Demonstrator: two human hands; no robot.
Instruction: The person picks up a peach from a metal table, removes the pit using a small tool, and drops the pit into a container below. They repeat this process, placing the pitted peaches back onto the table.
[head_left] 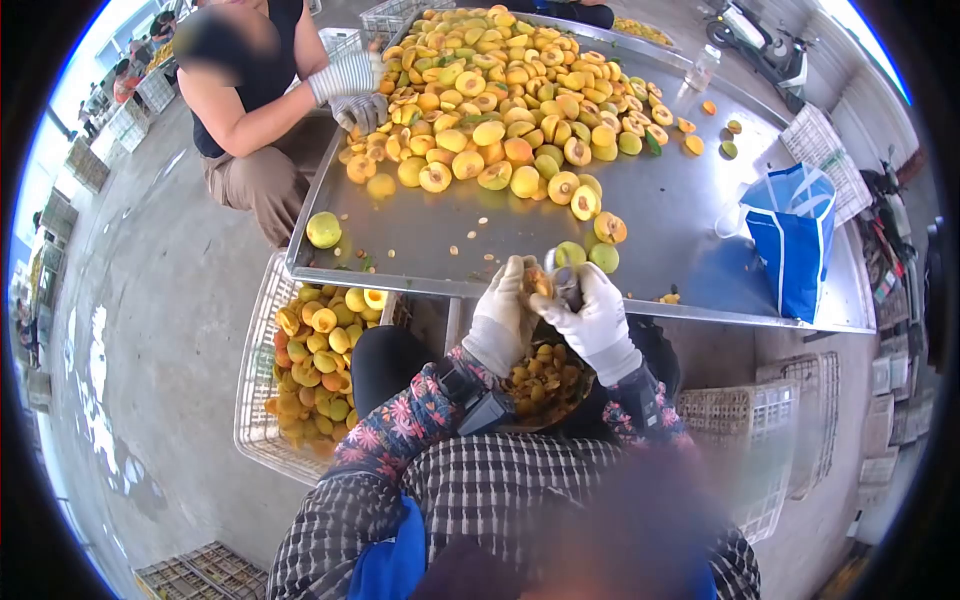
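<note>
Steel table [670,240] spans the upper centre; at its near edge, the left hand [503,315] pinches a fruit [539,284], the right hand [598,322] clasps a metal tool [568,287]. Cutting or pitting, apparently; the next move calls for steady fruit.

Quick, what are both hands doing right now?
Left hand: closed on a piece of fruit.
Right hand: closed around a small dark tool; can't tell which kind.

No text, label, brand, number or sign can be read. On the blue-and-white bag [790,240], to the right of the right grip [592,318], and on the clear bottle [698,72], farther off beyond it, no lettering is legible.
</note>
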